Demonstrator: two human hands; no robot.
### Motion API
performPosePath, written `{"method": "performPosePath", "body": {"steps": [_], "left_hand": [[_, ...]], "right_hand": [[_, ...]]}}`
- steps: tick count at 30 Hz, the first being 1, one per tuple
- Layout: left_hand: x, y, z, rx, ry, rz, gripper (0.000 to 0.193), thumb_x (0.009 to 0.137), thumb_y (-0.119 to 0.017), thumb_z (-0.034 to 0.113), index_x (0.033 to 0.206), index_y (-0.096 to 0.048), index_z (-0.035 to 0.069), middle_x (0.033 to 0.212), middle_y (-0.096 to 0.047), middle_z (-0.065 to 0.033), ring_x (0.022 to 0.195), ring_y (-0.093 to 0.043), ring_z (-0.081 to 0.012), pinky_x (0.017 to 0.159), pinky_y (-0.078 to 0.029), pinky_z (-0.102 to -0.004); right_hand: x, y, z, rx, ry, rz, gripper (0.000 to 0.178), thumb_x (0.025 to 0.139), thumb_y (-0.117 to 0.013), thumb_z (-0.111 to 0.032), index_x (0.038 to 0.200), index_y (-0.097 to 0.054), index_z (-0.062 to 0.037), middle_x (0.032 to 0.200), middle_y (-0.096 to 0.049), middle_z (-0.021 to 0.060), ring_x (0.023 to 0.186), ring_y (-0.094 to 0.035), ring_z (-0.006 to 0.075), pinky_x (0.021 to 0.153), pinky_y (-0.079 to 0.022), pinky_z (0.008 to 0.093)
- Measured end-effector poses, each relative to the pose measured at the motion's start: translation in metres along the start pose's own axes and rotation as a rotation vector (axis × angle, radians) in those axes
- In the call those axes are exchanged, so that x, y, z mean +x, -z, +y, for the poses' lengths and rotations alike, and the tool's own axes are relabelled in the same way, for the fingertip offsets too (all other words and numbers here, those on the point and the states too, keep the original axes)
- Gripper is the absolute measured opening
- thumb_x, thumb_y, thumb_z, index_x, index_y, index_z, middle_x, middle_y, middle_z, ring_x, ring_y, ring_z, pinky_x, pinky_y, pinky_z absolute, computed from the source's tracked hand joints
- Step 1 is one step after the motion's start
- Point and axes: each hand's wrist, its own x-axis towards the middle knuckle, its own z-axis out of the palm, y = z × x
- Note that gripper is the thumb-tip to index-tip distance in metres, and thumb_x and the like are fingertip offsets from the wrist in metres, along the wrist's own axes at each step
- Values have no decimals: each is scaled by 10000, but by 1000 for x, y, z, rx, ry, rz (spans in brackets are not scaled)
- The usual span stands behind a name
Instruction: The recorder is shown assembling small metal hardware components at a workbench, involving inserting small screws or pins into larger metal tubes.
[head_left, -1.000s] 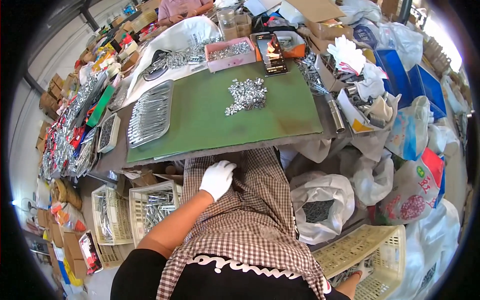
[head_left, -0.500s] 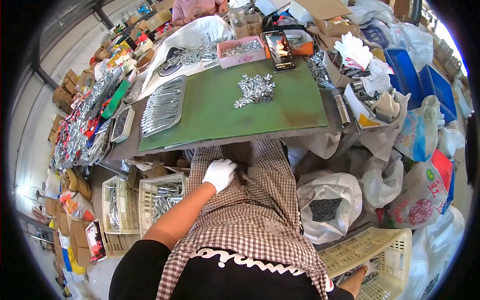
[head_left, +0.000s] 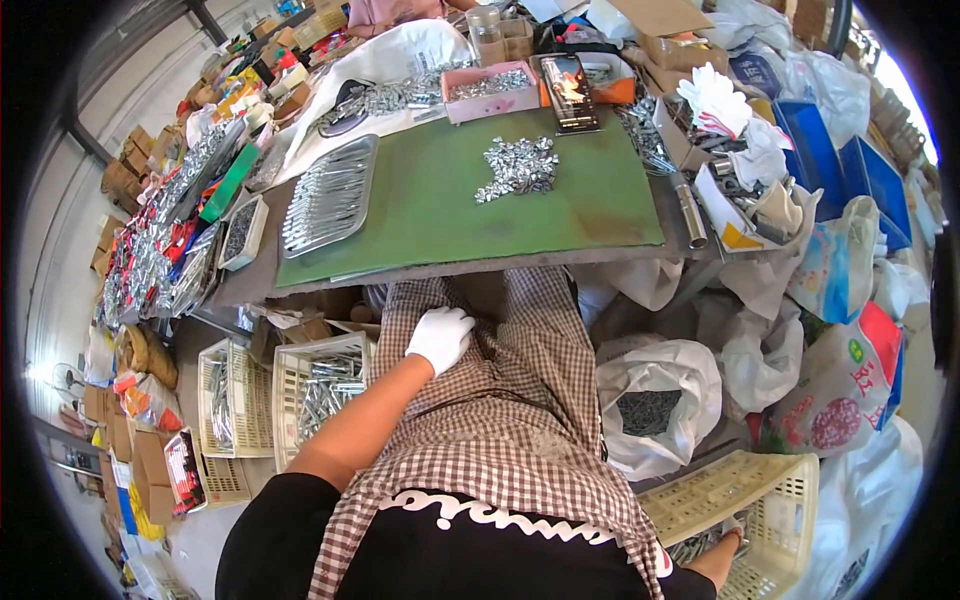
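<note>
My left hand [head_left: 441, 340], in a white glove, rests on the brown checked apron [head_left: 475, 420] over my thigh. Its fingers lie loosely on the cloth and hold nothing that I can see. At the lower right, my right hand [head_left: 736, 530] reaches down into a cream plastic crate [head_left: 790, 520] with metal parts [head_left: 690, 548] at its bottom. Only a bit of that hand shows near the wrist; its fingers are hidden. On the green mat [head_left: 430, 220] in front of me lies a pile of small shiny metal pieces [head_left: 520, 167].
Long metal parts fill a steel tray [head_left: 368, 190] on the mat's left. Behind stand a pink box [head_left: 490, 105] of small parts and a phone [head_left: 568, 95]. Cream baskets [head_left: 285, 400] flank my left leg; an open white sack [head_left: 680, 375] of dark pieces stands at my right.
The whole view has shifted slightly, with the mat's contents a little further right. My left hand stays on my thigh, and my right hand remains down in the crate.
</note>
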Motion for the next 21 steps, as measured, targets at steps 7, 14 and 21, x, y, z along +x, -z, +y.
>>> {"method": "performPosePath", "body": {"steps": [7,14,21], "left_hand": [[0,1,-4,3,13,-21,157,791,-613,186,881,-669,70,856,-622,-105,826,-606,-313,765,-498,-432],[-2,-9,-6,-89,41,12,149,823,-599,202,864,-664,74,832,-623,-102,821,-612,-314,757,-498,-436],[2,0,-7,-243,81,74,181,851,-580,207,910,-677,66,868,-636,-115,843,-615,-329,772,-504,-443]], "right_hand": [[-24,-15,6,495,-125,-145,651,850,-655,-452,1377,-504,-101,1328,-566,124,1138,-560,324,976,-438,483],[32,-16,38,965,-185,-259,579,839,-695,-384,1322,-561,-94,1242,-632,120,1032,-624,321,898,-510,471],[-41,10,-18,963,-159,-102,482,778,-760,-353,1151,-667,-62,1036,-692,82,813,-632,262,738,-533,428]]}}
